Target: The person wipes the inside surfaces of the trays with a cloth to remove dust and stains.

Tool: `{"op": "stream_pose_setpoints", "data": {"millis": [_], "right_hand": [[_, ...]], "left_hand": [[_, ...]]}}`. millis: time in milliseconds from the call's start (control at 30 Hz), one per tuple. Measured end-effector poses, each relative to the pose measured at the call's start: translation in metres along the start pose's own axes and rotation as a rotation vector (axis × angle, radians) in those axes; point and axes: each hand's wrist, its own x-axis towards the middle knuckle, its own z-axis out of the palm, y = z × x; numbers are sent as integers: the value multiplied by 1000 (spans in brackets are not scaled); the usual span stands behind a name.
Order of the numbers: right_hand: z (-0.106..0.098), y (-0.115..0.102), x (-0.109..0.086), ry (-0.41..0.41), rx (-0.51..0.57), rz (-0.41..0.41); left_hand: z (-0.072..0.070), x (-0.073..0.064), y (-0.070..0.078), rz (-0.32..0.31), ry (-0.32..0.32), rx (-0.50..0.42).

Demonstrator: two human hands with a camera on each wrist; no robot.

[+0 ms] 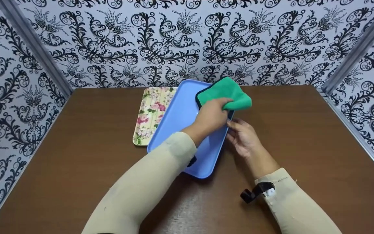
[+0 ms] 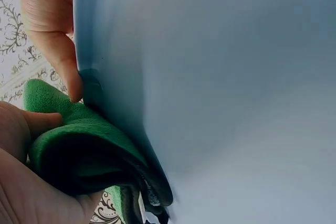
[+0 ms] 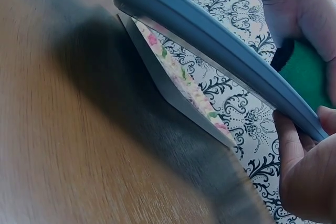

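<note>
A blue rectangular tray [image 1: 180, 113] is held tilted above the table, its long right edge gripped by my right hand [image 1: 243, 136]. In the right wrist view, the thumb lies on the rim and the fingers curl beneath the tray [image 3: 210, 40]. My left hand [image 1: 210, 115] reaches across the tray and grips a folded green cloth [image 1: 229, 91] with black edging. The cloth [image 2: 89, 140] lies against the tray's inner rim in the left wrist view, close to the right thumb. My left forearm hides part of the tray in the head view.
A cream floral tray [image 1: 148, 120] lies on the brown table [image 1: 86, 136], left of and partly behind the blue tray. Patterned wall panels [image 1: 180, 39] stand at the back and both sides. A black wrist strap [image 1: 258, 191] sits on the right sleeve.
</note>
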Motion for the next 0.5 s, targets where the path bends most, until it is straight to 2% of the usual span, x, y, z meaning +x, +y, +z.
{"op": "stream_pose_setpoints", "data": {"millis": [133, 267, 367, 500], "right_hand": [[2, 0, 1, 7, 1, 1], [2, 2, 2, 12, 2, 4], [2, 3, 2, 2, 10, 7], [1, 4, 3, -8, 24, -5]], "left_hand": [[-2, 0, -1, 36, -53, 99], [-6, -1, -4, 115, -92, 278], [-9, -2, -7, 154, -97, 375], [-12, -3, -11, 178, -80, 432]]}}
